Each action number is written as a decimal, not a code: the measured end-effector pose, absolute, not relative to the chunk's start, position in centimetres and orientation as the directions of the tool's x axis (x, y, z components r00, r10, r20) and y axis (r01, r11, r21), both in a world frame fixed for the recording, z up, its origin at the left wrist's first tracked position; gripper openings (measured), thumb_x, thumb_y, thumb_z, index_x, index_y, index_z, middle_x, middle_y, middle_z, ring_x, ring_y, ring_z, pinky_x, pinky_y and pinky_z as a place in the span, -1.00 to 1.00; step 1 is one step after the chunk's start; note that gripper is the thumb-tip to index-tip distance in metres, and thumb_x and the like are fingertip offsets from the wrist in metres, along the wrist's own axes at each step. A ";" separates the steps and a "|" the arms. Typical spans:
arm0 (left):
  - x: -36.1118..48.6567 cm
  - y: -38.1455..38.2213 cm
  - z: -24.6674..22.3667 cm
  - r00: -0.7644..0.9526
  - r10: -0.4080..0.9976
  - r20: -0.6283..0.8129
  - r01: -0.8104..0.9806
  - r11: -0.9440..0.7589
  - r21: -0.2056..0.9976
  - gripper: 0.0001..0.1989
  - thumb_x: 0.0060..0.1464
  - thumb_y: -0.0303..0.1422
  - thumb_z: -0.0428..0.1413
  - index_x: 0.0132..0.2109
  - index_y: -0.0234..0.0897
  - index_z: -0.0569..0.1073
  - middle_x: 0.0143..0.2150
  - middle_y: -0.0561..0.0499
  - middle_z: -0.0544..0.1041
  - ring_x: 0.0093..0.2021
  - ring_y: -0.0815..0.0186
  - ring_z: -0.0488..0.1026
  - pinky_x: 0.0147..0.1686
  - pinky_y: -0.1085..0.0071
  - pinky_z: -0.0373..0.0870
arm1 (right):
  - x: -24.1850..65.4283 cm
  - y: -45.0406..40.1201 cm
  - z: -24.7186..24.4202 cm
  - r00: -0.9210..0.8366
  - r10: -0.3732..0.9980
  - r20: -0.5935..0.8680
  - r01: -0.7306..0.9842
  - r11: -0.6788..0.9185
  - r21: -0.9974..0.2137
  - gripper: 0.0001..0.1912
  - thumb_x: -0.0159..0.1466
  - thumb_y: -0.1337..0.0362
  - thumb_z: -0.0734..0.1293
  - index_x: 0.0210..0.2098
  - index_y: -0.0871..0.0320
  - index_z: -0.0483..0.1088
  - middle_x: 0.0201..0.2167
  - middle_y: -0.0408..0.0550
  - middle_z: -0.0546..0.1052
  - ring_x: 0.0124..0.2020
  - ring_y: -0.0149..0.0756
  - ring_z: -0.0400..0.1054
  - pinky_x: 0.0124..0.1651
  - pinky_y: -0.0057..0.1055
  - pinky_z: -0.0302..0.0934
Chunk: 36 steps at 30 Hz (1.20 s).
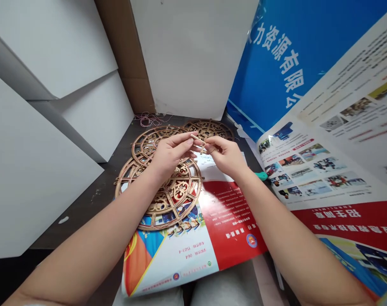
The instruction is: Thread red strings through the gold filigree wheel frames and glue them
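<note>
My left hand (171,155) is closed, its thumb and fingers pinching one end of a thin pale wooden stick (197,138). The other end of the stick points toward my right hand (227,155), which pinches a small wooden piece (202,149) hanging at its fingertips. Whether the stick and the small piece are joined I cannot tell. Below and behind my left hand lie round openwork wooden wheels (180,216), overlapping one another. They have scrolled cut-outs and spokes. A further wooden disc (227,127) rests behind my hands.
A printed poster (238,250) covers the near table. Pinkish thread (147,120) lies tangled at the back left. A teal-handled object (261,175) sits beside my right forearm. White panels (81,114) stand left, and a blue printed sheet (270,63) and brochure (337,140) right.
</note>
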<state>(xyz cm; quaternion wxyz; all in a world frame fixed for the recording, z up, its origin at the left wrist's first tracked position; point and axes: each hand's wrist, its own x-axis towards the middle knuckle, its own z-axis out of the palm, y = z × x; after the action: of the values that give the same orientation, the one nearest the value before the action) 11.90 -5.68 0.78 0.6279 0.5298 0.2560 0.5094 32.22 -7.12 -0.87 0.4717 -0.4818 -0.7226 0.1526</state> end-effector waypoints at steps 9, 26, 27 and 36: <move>11.3 -6.3 0.2 0.419 0.865 0.276 -0.462 -0.058 0.885 -0.72 0.20 -0.22 0.36 0.04 -0.16 0.69 -0.09 -0.09 0.72 -0.14 0.20 0.69 -0.15 0.31 0.65 | 31.8 -7.9 -0.1 -0.121 0.814 0.568 0.564 0.528 -0.635 -0.87 0.40 0.23 0.37 -0.24 0.08 0.57 -0.31 -0.08 0.63 -0.33 -0.27 0.44 -0.28 -0.34 0.25; 11.5 -6.9 0.5 0.335 0.903 0.269 -0.405 -0.120 0.907 -0.73 0.20 -0.19 0.36 -0.04 -0.23 0.69 -0.17 -0.08 0.72 -0.18 0.22 0.68 -0.21 0.35 0.66 | 31.6 -7.9 -0.4 -0.154 0.791 0.593 0.580 0.558 -0.594 -0.87 0.38 0.31 0.35 -0.23 0.08 0.57 -0.37 -0.10 0.61 -0.36 -0.29 0.45 -0.27 -0.35 0.27; 11.6 -6.9 0.5 0.339 0.900 0.272 -0.407 -0.121 0.906 -0.71 0.20 -0.18 0.36 -0.01 -0.23 0.68 -0.14 -0.09 0.72 -0.17 0.21 0.69 -0.20 0.34 0.66 | 31.6 -7.9 -0.4 -0.147 0.792 0.592 0.578 0.555 -0.598 -0.87 0.38 0.31 0.34 -0.23 0.08 0.57 -0.36 -0.10 0.62 -0.35 -0.28 0.46 -0.27 -0.35 0.28; 11.8 -7.1 0.4 0.309 0.898 0.314 -0.420 -0.167 0.892 -0.72 0.20 -0.24 0.37 0.01 -0.25 0.66 -0.14 -0.07 0.72 -0.21 0.24 0.69 -0.25 0.37 0.68 | 31.6 -8.3 0.0 -0.151 0.795 0.587 0.602 0.545 -0.583 -0.86 0.38 0.35 0.32 -0.24 0.09 0.55 -0.39 -0.12 0.59 -0.38 -0.31 0.42 -0.28 -0.36 0.25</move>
<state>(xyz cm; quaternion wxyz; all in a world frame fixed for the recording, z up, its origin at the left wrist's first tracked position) 11.75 -7.08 0.44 0.6056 0.5364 0.2228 0.5439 31.56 -8.29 0.01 0.4562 -0.4650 -0.7513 0.1057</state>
